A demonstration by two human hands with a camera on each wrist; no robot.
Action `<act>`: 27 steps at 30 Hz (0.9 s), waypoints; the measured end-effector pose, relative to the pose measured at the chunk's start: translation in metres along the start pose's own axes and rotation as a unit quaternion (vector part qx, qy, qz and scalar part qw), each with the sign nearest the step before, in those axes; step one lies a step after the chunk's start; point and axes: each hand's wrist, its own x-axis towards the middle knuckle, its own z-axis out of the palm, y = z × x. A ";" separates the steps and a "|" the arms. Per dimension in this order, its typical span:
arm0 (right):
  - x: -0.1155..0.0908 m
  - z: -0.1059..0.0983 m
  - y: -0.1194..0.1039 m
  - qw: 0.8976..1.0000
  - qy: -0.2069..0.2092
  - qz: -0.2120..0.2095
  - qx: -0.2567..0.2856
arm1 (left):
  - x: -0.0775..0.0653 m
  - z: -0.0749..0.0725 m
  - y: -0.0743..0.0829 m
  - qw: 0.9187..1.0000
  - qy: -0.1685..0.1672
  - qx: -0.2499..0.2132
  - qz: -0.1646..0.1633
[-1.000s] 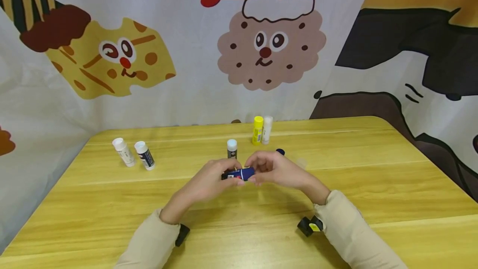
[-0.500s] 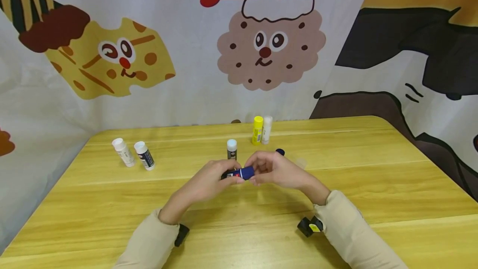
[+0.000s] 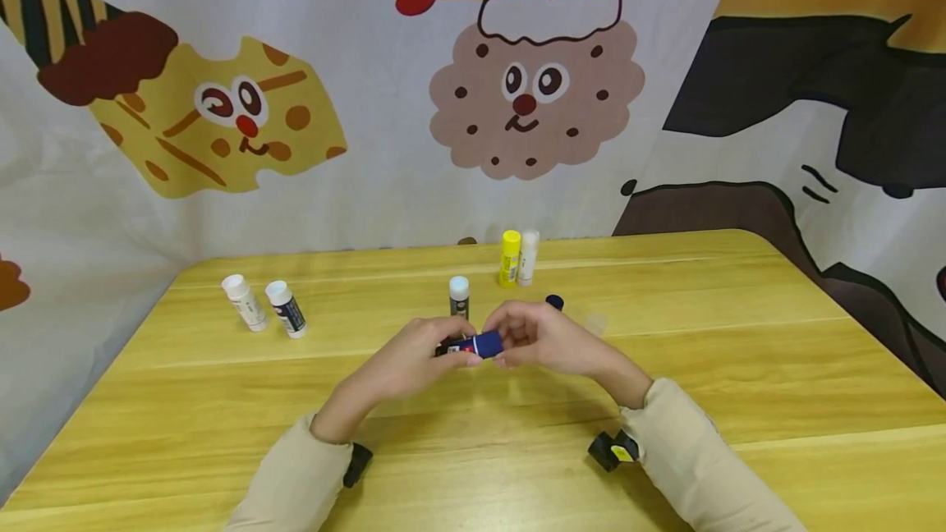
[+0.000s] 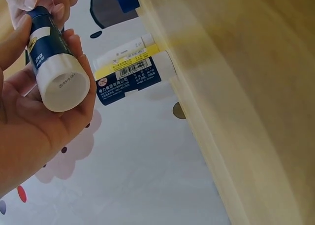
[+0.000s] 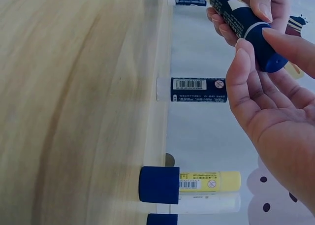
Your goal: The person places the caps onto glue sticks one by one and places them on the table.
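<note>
In the head view, my left hand (image 3: 414, 358) grips a dark blue glue stick (image 3: 462, 346) by its body above the middle of the table. The right hand (image 3: 554, 340) pinches its blue cap (image 3: 489, 344) between thumb and fingers. The stick lies almost level, cap to the right. The left wrist view shows its white base (image 4: 64, 87) sticking out of the left palm. Behind the hands stands another dark glue stick with a pale top (image 3: 459, 290), partly covered. A loose blue cap (image 3: 554, 301) shows just past the right hand; in the right wrist view there are two.
At the back, a yellow glue stick (image 3: 510, 259) and a white one (image 3: 528, 259) stand side by side. To the left stand a white glue stick (image 3: 245, 302) and a dark blue one (image 3: 286, 309). A printed curtain (image 3: 384, 146) hangs behind the wooden table (image 3: 702, 294).
Both hands keep their hold on the glue stick and its cap, with only a very slight shift. Everything on the table stays where it was.
</note>
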 end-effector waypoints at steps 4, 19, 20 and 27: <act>0.000 0.000 0.001 1.000 0.002 -0.004 -0.005 | 0.000 0.000 -0.002 1.000 -0.002 -0.006 0.002; 0.000 0.000 0.001 0.999 0.020 -0.024 -0.015 | -0.001 -0.001 -0.004 1.000 -0.009 -0.018 -0.008; 0.000 0.000 0.001 0.999 0.022 -0.025 -0.015 | -0.001 -0.001 -0.005 1.000 -0.009 -0.019 -0.008; -0.001 -0.002 0.000 0.999 0.025 -0.034 -0.010 | -0.001 -0.003 -0.007 1.000 -0.014 -0.027 -0.005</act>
